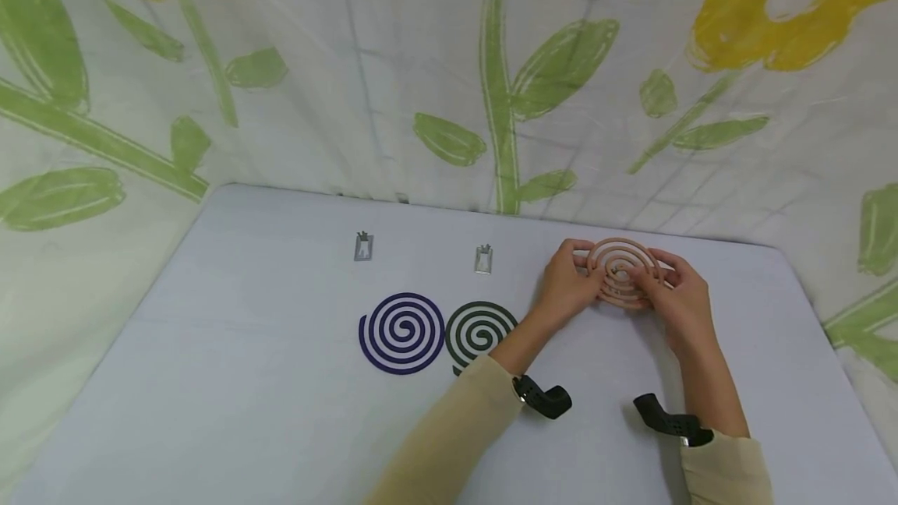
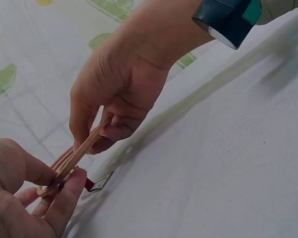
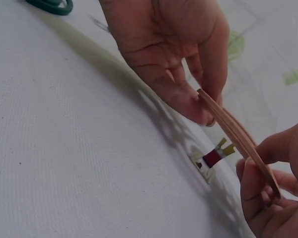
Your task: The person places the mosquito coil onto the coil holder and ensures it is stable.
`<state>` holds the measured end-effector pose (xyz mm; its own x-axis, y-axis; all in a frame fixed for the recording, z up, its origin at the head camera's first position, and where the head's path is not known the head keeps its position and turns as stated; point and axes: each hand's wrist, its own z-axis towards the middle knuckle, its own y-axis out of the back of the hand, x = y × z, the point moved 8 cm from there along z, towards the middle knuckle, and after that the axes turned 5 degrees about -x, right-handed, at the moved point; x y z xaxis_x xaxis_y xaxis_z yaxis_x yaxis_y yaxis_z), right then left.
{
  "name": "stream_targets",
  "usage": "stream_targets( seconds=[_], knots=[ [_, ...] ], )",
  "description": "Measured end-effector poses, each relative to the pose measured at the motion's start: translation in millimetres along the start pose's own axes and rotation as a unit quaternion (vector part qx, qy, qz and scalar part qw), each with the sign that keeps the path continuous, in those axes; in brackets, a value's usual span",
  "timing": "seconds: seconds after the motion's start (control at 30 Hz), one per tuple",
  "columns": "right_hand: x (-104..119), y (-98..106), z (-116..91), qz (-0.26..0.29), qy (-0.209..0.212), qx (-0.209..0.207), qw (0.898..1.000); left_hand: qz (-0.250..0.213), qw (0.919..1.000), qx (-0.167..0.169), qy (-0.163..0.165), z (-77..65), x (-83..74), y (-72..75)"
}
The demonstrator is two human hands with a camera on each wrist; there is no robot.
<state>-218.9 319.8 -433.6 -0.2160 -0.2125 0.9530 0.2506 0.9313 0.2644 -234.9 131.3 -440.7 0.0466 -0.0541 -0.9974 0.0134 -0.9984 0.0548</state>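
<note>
A brown mosquito coil [image 1: 624, 240] is raised over the far right part of the table, tilted so its spiral faces the head camera. My left hand [image 1: 570, 283] pinches its left edge between thumb and fingers. On the opposite edge, my right hand [image 1: 680, 298] grips it the same way. Seen edge-on in the right wrist view, the coil [image 3: 237, 131] spans the two hands. Close below it lies a small metal coil stand [image 3: 203, 167] with an upright prong, reddish at its base. In the head view the coil mostly hides this stand.
Left of the hands lie a dark purple coil [image 1: 403, 326] and a dark green coil [image 1: 481, 335], side by side; the left forearm covers part of the green one. Behind them are two metal stands [image 1: 363, 248] [image 1: 483, 259]. A flower-printed curtain [image 1: 421, 45] hangs along the table's back edge.
</note>
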Motion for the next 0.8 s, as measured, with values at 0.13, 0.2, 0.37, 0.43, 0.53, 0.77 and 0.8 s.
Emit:
stream_targets(
  seconds=[0.13, 0.2, 0.37, 0.43, 0.53, 0.77, 0.8],
  knots=[
    [-1.1, 0.4, 0.4, -0.017, -0.002, -0.002, 1.000, -0.019, 0.9998, 0.007, 0.008, -0.3, 1.4, -1.6],
    [-1.7, 0.7, 0.7, -0.027, 0.001, -0.003, 1.000, -0.029, 0.9995, 0.009, 0.009, -0.4, 1.9, -2.2],
    [-2.8, 0.8, 1.3, -0.027, 0.005, -0.002, 1.000, -0.034, 0.9994, 0.007, 0.008, -0.6, 2.3, -2.4],
    [-2.9, 0.6, 1.5, -0.020, 0.004, -0.002, 1.000, -0.030, 0.9995, 0.004, 0.007, -0.6, 2.5, -1.9],
    [-1.8, -0.2, 1.1, -0.017, 0.004, 0.001, 1.000, -0.017, 0.9998, -0.003, 0.003, -0.4, 1.8, -0.7],
    [-0.8, -2.4, 0.9, -0.004, 0.006, 0.005, 1.000, 0.002, 0.9999, -0.016, 0.005, -0.3, 0.6, 1.4],
    [-0.9, -2.5, 0.9, -0.004, 0.006, 0.005, 1.000, 0.001, 0.9998, -0.017, 0.006, -0.3, 0.6, 1.5]
  ],
)
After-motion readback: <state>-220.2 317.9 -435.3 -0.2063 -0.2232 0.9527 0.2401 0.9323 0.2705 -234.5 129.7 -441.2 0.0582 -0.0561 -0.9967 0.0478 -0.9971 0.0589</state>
